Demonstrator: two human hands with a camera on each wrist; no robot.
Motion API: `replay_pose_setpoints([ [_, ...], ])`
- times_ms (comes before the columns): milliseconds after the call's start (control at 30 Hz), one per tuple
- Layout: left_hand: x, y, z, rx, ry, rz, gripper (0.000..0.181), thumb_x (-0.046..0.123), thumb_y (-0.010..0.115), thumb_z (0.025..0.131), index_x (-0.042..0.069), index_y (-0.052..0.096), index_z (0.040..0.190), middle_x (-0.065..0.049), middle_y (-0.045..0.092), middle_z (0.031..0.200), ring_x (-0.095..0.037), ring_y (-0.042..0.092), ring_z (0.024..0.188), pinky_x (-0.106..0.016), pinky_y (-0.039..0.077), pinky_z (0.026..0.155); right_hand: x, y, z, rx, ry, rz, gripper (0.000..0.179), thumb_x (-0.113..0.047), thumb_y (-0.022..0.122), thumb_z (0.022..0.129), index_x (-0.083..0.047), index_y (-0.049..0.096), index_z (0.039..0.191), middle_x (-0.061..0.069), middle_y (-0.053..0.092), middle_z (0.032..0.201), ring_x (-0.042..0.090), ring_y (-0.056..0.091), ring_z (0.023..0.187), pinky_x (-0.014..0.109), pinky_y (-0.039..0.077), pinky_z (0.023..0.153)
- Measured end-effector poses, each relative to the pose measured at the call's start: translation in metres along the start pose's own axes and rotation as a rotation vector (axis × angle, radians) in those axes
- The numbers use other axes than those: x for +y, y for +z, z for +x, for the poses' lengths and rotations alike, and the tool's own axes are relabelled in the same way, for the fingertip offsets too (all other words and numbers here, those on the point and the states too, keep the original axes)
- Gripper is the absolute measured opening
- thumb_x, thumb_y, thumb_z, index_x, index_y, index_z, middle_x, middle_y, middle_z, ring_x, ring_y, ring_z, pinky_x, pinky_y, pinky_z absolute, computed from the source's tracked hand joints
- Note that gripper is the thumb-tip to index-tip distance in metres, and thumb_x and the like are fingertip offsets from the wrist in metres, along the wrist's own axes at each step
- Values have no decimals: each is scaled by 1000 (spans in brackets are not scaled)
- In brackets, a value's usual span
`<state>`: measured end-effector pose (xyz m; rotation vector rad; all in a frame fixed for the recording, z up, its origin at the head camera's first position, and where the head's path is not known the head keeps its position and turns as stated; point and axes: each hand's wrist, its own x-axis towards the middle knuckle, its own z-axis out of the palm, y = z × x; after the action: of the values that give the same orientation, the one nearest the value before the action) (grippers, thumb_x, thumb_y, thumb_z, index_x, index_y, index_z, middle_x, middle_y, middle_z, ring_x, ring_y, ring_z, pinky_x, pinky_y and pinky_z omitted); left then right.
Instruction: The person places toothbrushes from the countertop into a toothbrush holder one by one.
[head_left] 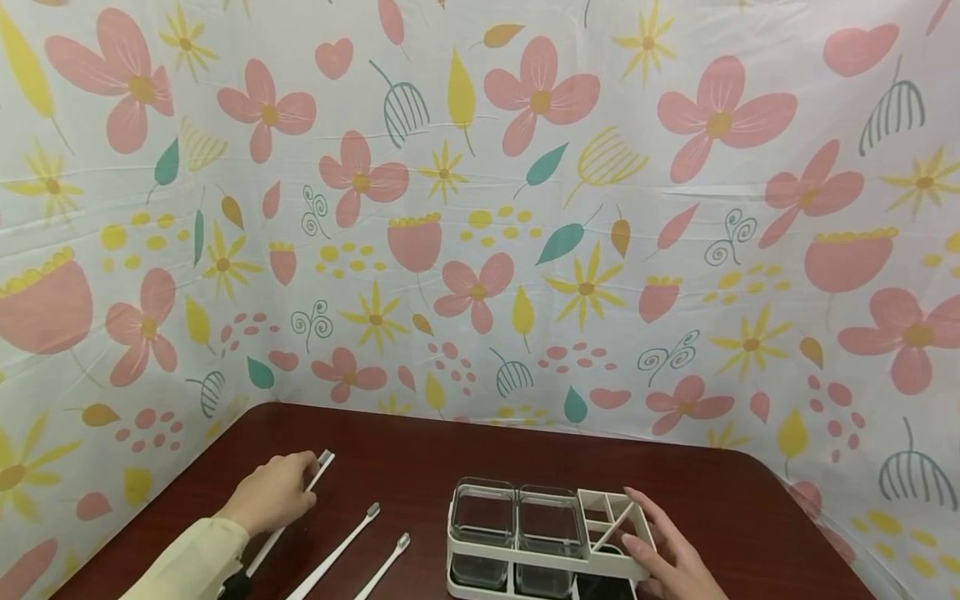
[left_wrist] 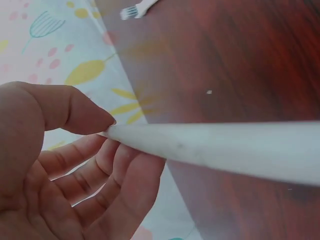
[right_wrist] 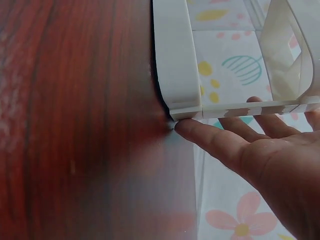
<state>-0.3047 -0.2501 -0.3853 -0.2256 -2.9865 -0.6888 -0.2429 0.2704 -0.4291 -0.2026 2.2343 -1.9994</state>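
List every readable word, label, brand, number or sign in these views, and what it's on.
None readable in any view.
Toothbrush in the left hand: faint specks on the handle, too blurred to call text.
Rack: no lettering visible.
Backdrop: printed flowers, leaves and dots, no lettering visible.
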Motion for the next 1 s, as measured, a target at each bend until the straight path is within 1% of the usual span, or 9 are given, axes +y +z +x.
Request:
replay_pose_setpoints([
  [133, 5, -4, 0, 33, 4, -16, 23, 7, 68, 82, 7, 62, 104, -1, 51, 69, -19, 48, 52, -35, 38, 48, 0, 0, 1, 1, 9, -9, 40, -26, 48, 105, -58, 34, 124, 31, 18, 153, 17, 54, 64, 33, 47, 53],
  [233, 11, -7, -1, 58, 13, -43, 25, 7, 68, 83, 7, 62, 107, -1, 51, 71, -19, 47, 53, -35, 38, 49, 0, 0, 0, 7, 7, -15, 41, -25, 49, 105, -58, 35, 124, 32, 13, 154, 17, 51, 63, 34, 48, 55],
  [300, 17, -9, -2, 79, 20, -61, 27, 8, 69, 83, 6, 62, 109, -1, 51, 73, -18, 47, 54, -34, 38, 50, 1, -1, 0, 6, 2, -11, 41, -25, 49, 105, -58, 36, 124, 34, 10, 155, 16, 59, 75, 37, 51, 58],
  [600, 48, -21, -4, 173, 63, -131, 27, 8, 68, 82, 8, 61, 108, 0, 53, 75, -16, 49, 56, -33, 41, 54, 1, -3, 0, -27, -5, 10, 43, -23, 48, 105, -61, 37, 122, 36, 8, 154, 19, 66, 94, 42, 54, 66],
  [700, 57, -24, -5, 192, 89, -145, 27, 7, 67, 82, 7, 61, 108, 1, 53, 75, -15, 50, 58, -33, 42, 57, 0, -2, 0, -3, 12, -11, 42, -24, 50, 104, -58, 35, 125, 33, 20, 153, 15, 57, 65, 37, 50, 58],
  [800, 65, -26, -6, 212, 115, -157, 27, 6, 67, 82, 7, 60, 108, 2, 53, 74, -14, 50, 58, -33, 43, 59, -2, 0, -1, 15, 23, -24, 43, -25, 51, 104, -51, 32, 133, 29, 28, 151, 15, 42, 53, 33, 47, 53],
  [867, 69, -26, -6, 228, 134, -166, 26, 5, 67, 81, 7, 60, 107, 2, 52, 73, -14, 50, 59, -32, 43, 60, -2, -1, -1, 11, 22, -19, 43, -24, 50, 104, -50, 32, 134, 29, 29, 151, 16, 53, 63, 35, 49, 56],
  [933, 73, -27, -7, 238, 149, -179, 26, 5, 67, 81, 7, 59, 106, 2, 52, 73, -13, 50, 59, -32, 43, 61, -1, -2, -1, -1, 14, -9, 44, -23, 50, 105, -49, 32, 135, 29, 28, 151, 20, 63, 85, 39, 52, 63],
  [1000, 77, -27, -7, 246, 162, -201, 27, 3, 66, 81, 7, 59, 106, 2, 53, 74, -14, 49, 60, -32, 43, 61, 0, -3, -1, -16, 3, 2, 45, -22, 49, 105, -48, 32, 138, 30, 27, 151, 26, 61, 109, 45, 54, 71],
])
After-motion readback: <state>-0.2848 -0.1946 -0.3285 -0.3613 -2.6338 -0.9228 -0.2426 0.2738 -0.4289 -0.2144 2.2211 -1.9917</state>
